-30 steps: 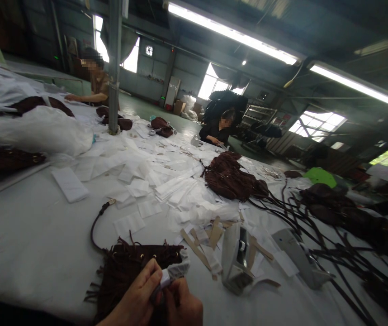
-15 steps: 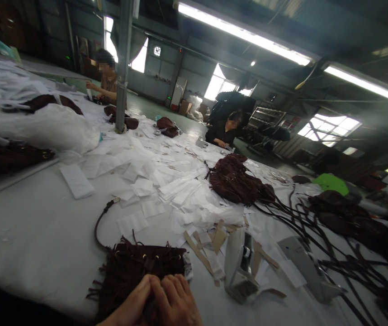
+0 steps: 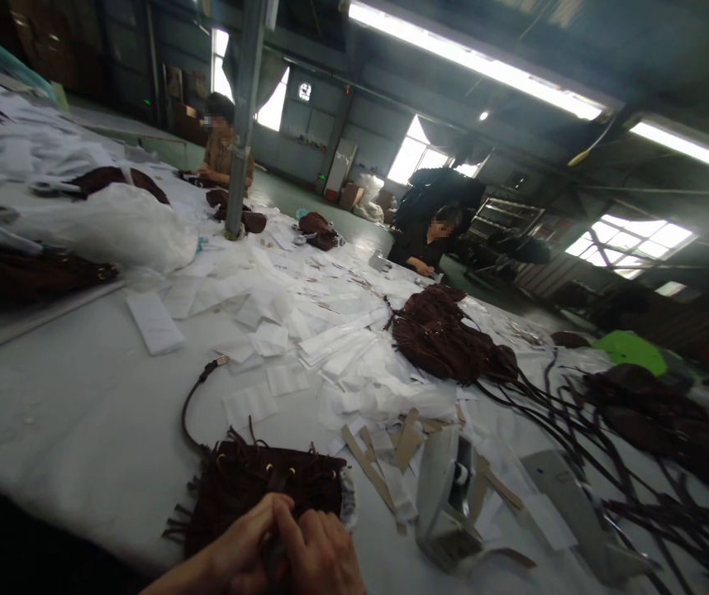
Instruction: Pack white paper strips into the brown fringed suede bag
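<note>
A dark brown fringed bag (image 3: 230, 483) with brass eyelets lies on the white table just in front of me. Its strap (image 3: 188, 406), ending in a metal clip, curves away to the upper left. My left hand (image 3: 246, 533) and my right hand (image 3: 323, 549) meet over the bag's lower part, closed, with fingertips pressed together. Something dark shows between them, but my fingers hide what it is. Pale crumpled stuffing (image 3: 348, 498) pokes out at the bag's right end.
Right of my hands stand a grey tape dispenser (image 3: 444, 500) and another grey dispenser (image 3: 583, 512), among tan strips (image 3: 367, 467). Farther off lie paper sheets (image 3: 330, 343), another fringed bag (image 3: 435, 335) and long dark straps (image 3: 583, 438). A post (image 3: 244, 124) and two co-workers are beyond.
The whole view has shifted slightly. My hands stay together over the bag, with the fingers a little rearranged. The co-worker at the far left has lowered a raised hand.
</note>
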A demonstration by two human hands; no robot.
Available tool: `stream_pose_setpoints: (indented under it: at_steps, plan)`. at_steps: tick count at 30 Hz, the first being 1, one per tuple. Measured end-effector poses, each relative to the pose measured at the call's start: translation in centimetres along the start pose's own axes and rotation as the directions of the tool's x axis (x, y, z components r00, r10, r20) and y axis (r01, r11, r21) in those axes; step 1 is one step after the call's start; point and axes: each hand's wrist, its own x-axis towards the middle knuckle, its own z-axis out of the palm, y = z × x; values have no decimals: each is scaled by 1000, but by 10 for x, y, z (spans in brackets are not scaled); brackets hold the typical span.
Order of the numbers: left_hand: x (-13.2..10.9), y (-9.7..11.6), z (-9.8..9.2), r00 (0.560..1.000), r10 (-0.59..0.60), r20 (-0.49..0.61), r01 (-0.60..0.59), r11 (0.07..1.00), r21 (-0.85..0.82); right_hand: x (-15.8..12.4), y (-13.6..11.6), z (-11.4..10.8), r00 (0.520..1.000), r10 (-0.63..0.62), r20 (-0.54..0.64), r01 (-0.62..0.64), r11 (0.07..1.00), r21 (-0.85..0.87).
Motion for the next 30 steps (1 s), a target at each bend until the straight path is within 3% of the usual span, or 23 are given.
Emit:
stream_pose_setpoints:
  at_steps: [3,5,8,11,14,17,19,22,26,30]
  plan:
    - [1,27,-6,992,19,124,-21,1000,15,8,25,-27,965,175,196,-233,915,331]
    - [3,45,-10,982,98,164,-107,993,47,13,50,-51,919,273,286,-389,753,531]
    - [3,67,-12,968,169,187,-207,957,205,22,79,-78,845,445,298,-522,559,644]
    - [-2,88,-5,942,227,249,-311,870,383,36,79,-81,863,382,332,-502,560,660]
    - [2,111,1,911,317,262,-411,735,539,50,67,-65,880,275,387,-474,559,681]
    - [17,125,-8,852,491,181,-437,479,761,53,75,-46,840,444,312,-535,577,618]
    - [28,124,-21,817,560,134,-386,360,849,48,92,-36,763,588,270,-613,524,592]
    - [38,107,-39,844,516,150,-324,266,908,37,117,-26,661,693,287,-684,399,611]
    - [41,89,-47,871,458,176,-272,152,950,26,128,-17,654,673,347,-693,347,632]
    - [27,87,-36,886,393,245,-305,97,947,25,130,-20,653,652,385,-688,300,660]
